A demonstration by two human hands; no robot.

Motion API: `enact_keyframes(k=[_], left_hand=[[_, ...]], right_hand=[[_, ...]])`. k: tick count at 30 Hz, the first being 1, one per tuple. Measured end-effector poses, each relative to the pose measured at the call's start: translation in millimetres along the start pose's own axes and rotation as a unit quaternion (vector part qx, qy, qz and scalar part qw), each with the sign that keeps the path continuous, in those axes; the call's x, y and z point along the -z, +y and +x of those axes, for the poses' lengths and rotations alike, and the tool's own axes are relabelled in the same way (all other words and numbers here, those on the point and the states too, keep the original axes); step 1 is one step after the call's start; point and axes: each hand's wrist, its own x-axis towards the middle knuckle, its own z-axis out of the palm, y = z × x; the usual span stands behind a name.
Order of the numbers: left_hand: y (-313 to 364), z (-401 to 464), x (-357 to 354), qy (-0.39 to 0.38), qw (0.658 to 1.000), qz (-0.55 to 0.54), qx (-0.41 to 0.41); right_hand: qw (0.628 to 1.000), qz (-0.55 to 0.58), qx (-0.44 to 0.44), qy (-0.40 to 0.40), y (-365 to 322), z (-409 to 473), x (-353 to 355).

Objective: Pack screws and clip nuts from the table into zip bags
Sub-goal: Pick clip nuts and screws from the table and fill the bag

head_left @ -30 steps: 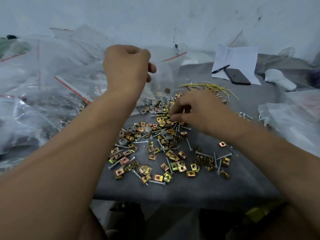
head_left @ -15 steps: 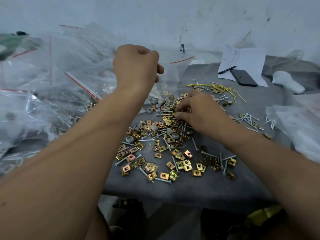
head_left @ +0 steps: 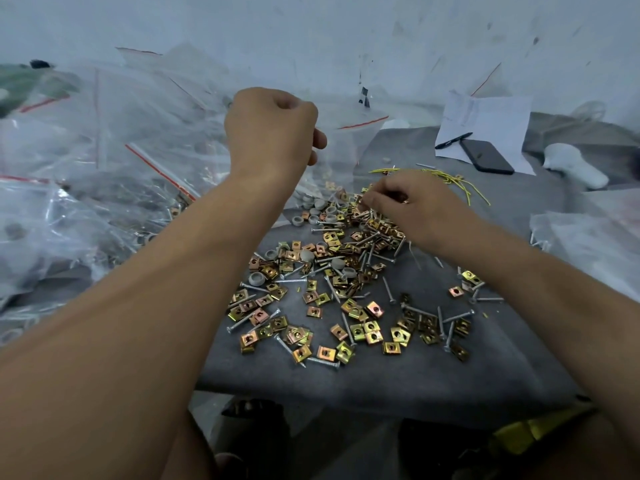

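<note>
Screws mid-frame: right hand has slid up the pile, pinching pieces (unclear which); left hand grips bag.

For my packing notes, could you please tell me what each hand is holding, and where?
The left hand holds a clear zip bag up by its top edge. The right hand pinches something small at the pile of clip nuts; which piece cannot be told.
</note>
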Motion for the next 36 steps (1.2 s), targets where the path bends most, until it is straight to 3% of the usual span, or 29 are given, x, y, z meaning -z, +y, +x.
enact_keyframes(k=[4, 8, 13, 16, 21, 28, 36], left_hand=[[-1, 0, -2, -0.005, 1.0, 0.007, -0.002], [-1, 0, -2, -0.004, 1.0, 0.008, -0.002], [0, 1, 0, -0.002, 1.0, 0.006, 0.0], [1, 0, 0, -0.005, 1.0, 0.006, 0.0], [0, 0, 1, -0.009, 1.0, 0.007, -0.001], [2, -3, -1, -0.015, 1.0, 0.007, 0.002], [2, -6, 0, -0.02, 1.0, 0.003, 0.001]], right_hand=[[0.994, 0.096, -0.041, 0.012, 4, 1, 0], [0.953, 0.294, -0.075, -0.028, 4, -2, 3], [0.919, 0.384, -0.068, -0.06, 3, -4, 4], [0.943, 0.323, -0.079, -0.033, 6, -3, 8], [0.995, 0.066, -0.066, 0.022, 26, 0, 17], [0.997, -0.055, -0.02, 0.042, 27, -5, 0], [0.991, -0.133, -0.007, -0.02, 15, 2, -3]])
